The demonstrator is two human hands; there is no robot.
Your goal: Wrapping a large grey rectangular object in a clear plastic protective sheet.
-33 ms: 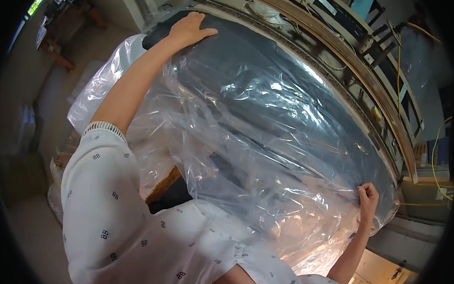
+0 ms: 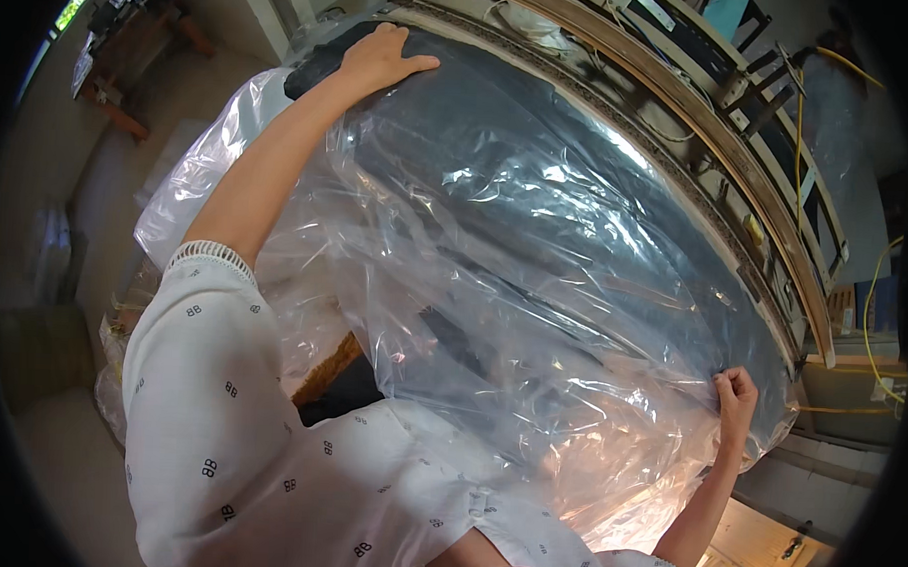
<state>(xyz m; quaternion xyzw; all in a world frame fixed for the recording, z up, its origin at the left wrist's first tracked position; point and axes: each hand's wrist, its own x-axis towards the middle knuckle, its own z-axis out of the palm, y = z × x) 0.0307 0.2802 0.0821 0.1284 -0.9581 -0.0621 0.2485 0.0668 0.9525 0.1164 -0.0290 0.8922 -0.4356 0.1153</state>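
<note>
A large transparent plastic sheet (image 2: 455,244) lies wrinkled and shiny in front of me, over dark grey material (image 2: 481,94). At the far left corner my left hand (image 2: 377,59) rests on the dark material, its thumb stretched out to the side. Its palm faces down, and nothing shows in its grip. Over at the right side my right hand (image 2: 736,389) is closed, pinching the plastic sheet between thumb and fingers. Folds run across the sheet between both hands. Near my body, a brown rough edge (image 2: 326,364) and black material (image 2: 345,392) show beside the sheet.
Along the far side runs a machine frame with long wooden rails (image 2: 767,194) and metal brackets. A yellow cable (image 2: 872,328) hangs at the right, above a light wooden cabinet (image 2: 765,544). A wooden-legged table (image 2: 132,47) stands at the back left.
</note>
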